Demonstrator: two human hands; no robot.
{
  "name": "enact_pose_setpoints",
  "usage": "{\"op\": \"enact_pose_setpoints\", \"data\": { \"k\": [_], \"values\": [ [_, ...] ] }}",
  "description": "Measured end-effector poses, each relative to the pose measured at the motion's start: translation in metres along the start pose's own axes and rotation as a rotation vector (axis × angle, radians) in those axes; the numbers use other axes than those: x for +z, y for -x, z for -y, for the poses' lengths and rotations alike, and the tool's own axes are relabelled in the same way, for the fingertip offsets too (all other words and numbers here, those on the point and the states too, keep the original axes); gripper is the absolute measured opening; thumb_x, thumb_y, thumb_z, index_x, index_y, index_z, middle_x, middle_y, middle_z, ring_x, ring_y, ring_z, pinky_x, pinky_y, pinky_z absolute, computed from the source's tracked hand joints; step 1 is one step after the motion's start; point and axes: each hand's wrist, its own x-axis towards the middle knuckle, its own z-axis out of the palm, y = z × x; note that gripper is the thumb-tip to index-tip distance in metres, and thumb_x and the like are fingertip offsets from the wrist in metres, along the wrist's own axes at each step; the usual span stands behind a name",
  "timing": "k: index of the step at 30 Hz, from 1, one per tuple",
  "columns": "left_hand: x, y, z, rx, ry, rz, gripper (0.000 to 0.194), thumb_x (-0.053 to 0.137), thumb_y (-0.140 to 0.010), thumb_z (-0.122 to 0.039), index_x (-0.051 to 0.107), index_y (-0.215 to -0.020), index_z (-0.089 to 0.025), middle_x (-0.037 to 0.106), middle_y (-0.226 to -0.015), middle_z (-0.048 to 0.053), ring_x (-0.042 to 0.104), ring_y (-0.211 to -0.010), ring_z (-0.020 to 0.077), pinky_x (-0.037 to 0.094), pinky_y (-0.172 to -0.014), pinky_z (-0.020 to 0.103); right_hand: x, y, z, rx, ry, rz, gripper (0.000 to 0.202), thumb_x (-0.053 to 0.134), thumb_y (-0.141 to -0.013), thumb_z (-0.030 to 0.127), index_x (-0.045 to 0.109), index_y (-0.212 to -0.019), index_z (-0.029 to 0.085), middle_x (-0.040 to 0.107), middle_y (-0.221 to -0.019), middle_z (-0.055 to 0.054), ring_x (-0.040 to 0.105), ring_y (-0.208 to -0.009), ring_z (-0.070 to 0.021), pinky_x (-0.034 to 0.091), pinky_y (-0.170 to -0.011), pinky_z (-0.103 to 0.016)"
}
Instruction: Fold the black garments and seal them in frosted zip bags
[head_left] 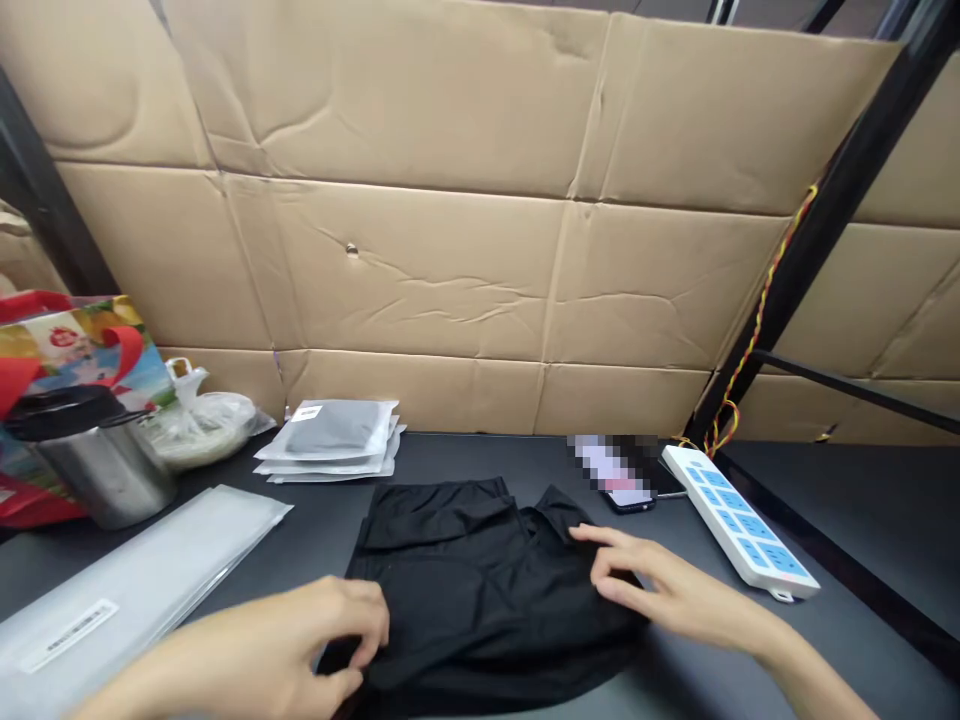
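A folded black garment (480,600), its exact kind unclear, lies on the dark table in front of me. Curled over its left edge is my left hand (300,640), with dark fabric showing between thumb and fingers. On the garment's right side rests my right hand (660,585), fingers apart, the forefinger stretched toward a turned-up corner (562,510) of the cloth. Creases run across the fabric, and its upper left part lies in flat layers.
Flat plastic packages (150,570) lie at left, near a steel cup (105,470), a colourful bag (127,350) and a knotted plastic bag (202,420). Behind are stacked packets (334,435) and a cardboard wall (420,270). A phone (628,490) and power strip (739,520) lie right.
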Motion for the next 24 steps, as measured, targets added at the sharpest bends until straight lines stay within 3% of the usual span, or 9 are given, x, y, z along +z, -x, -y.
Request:
{"op": "enact_pose_setpoints", "data": {
  "k": [4, 7, 11, 15, 19, 22, 24],
  "values": [
    [-0.056, -0.039, 0.027, 0.042, 0.158, 0.161, 0.013, 0.052, -0.076, -0.014, 0.063, -0.08, -0.02, 0.065, -0.082, -0.002, 0.058, -0.077, 0.0148, 0.043, -0.073, 0.02, -0.009, -0.036, -0.003, -0.036, 0.031, -0.171, 0.031, 0.04, -0.094, 0.045, 0.064, -0.089, 0.026, 0.064, -0.114, -0.004, 0.058, -0.106, -0.0226, 0.043, -0.092, -0.034],
    [-0.074, -0.067, 0.043, -0.054, 0.194, 0.316, 0.008, 0.057, -0.075, -0.018, 0.064, -0.075, -0.019, 0.063, -0.071, -0.003, 0.056, -0.067, 0.0136, 0.041, -0.06, 0.019, -0.009, -0.063, -0.01, -0.022, 0.097, -0.179, 0.034, 0.039, -0.094, 0.044, 0.061, -0.079, 0.023, 0.065, -0.082, -0.002, 0.06, -0.078, -0.0198, 0.047, -0.073, -0.031],
    [-0.06, -0.074, 0.047, -0.053, 0.218, 0.419, 0.003, 0.065, -0.073, -0.021, 0.066, -0.074, -0.019, 0.063, -0.067, -0.004, 0.057, -0.064, 0.0136, 0.041, -0.058, 0.019, -0.005, -0.066, -0.014, -0.035, 0.103, -0.149, 0.033, 0.04, -0.094, 0.041, 0.057, -0.071, 0.022, 0.061, -0.074, 0.0, 0.057, -0.071, -0.0173, 0.043, -0.065, -0.027],
    [-0.033, -0.053, 0.04, -0.018, 0.258, 0.356, 0.013, 0.072, -0.072, -0.032, 0.067, -0.074, -0.02, 0.063, -0.07, -0.004, 0.058, -0.068, 0.0145, 0.043, -0.063, 0.021, -0.005, -0.039, -0.007, -0.035, 0.042, -0.087, 0.029, 0.042, -0.094, 0.04, 0.057, -0.076, 0.023, 0.061, -0.08, 0.001, 0.056, -0.075, -0.0169, 0.043, -0.069, -0.026],
    [-0.018, -0.039, 0.034, 0.031, 0.283, 0.332, 0.024, 0.072, -0.074, -0.043, 0.066, -0.075, -0.02, 0.063, -0.076, -0.003, 0.057, -0.071, 0.0147, 0.041, -0.064, 0.021, -0.004, -0.021, -0.002, -0.015, 0.009, 0.017, 0.026, 0.044, -0.094, 0.04, 0.059, -0.078, 0.025, 0.063, -0.085, 0.001, 0.057, -0.08, -0.0177, 0.043, -0.075, -0.026],
    [-0.012, -0.037, 0.031, 0.095, 0.312, 0.337, 0.02, 0.066, -0.081, -0.04, 0.066, -0.078, -0.021, 0.063, -0.078, -0.002, 0.057, -0.074, 0.0152, 0.041, -0.068, 0.021, -0.001, -0.013, -0.002, 0.026, -0.002, 0.074, 0.019, 0.051, -0.09, 0.041, 0.061, -0.085, 0.027, 0.064, -0.093, 0.001, 0.058, -0.088, -0.0194, 0.043, -0.082, -0.028],
    [-0.008, -0.035, 0.029, 0.12, 0.297, 0.317, 0.015, 0.064, -0.083, -0.035, 0.066, -0.077, -0.021, 0.064, -0.078, -0.001, 0.057, -0.079, 0.0164, 0.041, -0.071, 0.021, 0.0, -0.008, -0.002, 0.064, -0.01, 0.127, 0.019, 0.065, -0.08, 0.043, 0.061, -0.093, 0.029, 0.063, -0.102, 0.001, 0.056, -0.096, -0.0211, 0.042, -0.086, -0.029]
  ]
}}
